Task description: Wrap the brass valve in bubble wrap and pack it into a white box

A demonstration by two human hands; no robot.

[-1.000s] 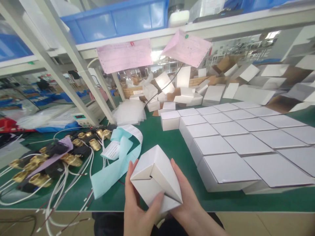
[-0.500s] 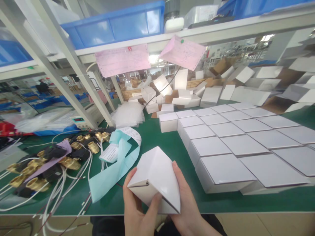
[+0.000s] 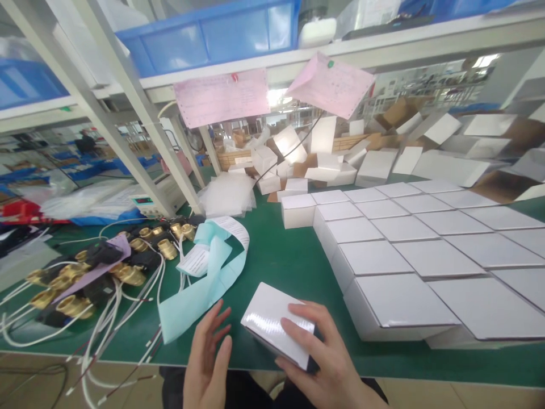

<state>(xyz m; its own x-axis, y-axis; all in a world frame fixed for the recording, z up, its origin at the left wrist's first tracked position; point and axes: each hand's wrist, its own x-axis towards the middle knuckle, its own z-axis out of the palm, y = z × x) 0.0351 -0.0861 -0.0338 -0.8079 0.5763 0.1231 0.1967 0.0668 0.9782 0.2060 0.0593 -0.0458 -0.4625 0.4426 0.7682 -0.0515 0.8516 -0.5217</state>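
A closed white cardboard box (image 3: 272, 318) is at the front edge of the green table, tilted a little. My right hand (image 3: 317, 346) grips it from the right, fingers over the top and thumb at the near side. Left of the box, my left hand (image 3: 209, 355) is held apart from it, fingers spread and holding nothing. Just beyond that hand lies a curled strip of light-blue label backing (image 3: 200, 301) with printed white labels. Rows of closed white boxes (image 3: 383, 261) stand close together to the right.
Brass valves (image 3: 128, 274) with black bodies and white cables lie at the left. A stack of clear plastic bags (image 3: 227, 193) rests behind the label strip. Open white cartons (image 3: 377, 166) are piled at the back. Overhead, a shelf carries a blue bin (image 3: 208, 40); pink sheets (image 3: 223, 97) hang below.
My left hand has let go of the box and moved left. The box has been turned and lowered toward the table, with my right hand now over its top. The view has shifted slightly.
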